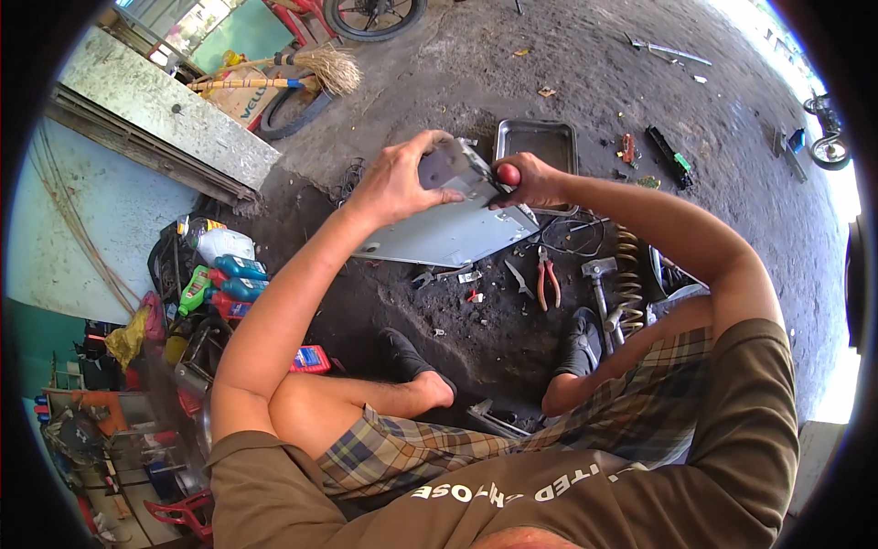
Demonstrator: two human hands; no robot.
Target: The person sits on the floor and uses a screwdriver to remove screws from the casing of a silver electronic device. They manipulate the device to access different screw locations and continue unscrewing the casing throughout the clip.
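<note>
My left hand (395,185) grips a small grey metal box (450,170), thumb across its near side and fingers over the top. At the box's right end, my right hand (538,181) is closed around a tool with a rounded red handle end (508,174); the rest of that tool is hidden. Beneath both hands lies a large light-grey metal panel or case (437,231), tilted on the dark ground. Just behind my right hand is a rectangular metal tray (549,137).
Pliers with red handles (548,279), a hammer (600,284) and a coil spring (628,274) lie right of centre. Bottles (240,267) cluster at the left. Green-edged black part (670,157) and a straw broom (331,69) lie farther off. My feet flank the middle ground.
</note>
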